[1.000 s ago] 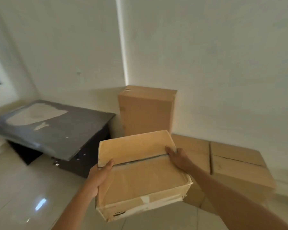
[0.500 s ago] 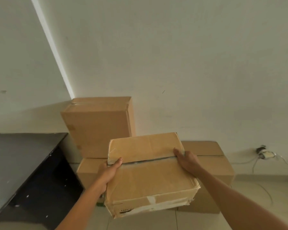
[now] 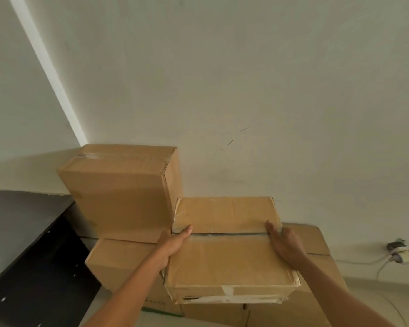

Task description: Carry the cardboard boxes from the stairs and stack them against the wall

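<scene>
Both hands, left hand (image 3: 175, 241) and right hand (image 3: 285, 244), gripped the taped brown cardboard box (image 3: 229, 253) by its sides above the stacked brown boxes (image 3: 316, 300).

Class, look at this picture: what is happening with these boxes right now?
A person grips a taped cardboard box with the left hand and right hand on its sides. It is over the bottom boxes by the wall, right beside the upper stacked box. Whether it already rests there is unclear.
</scene>
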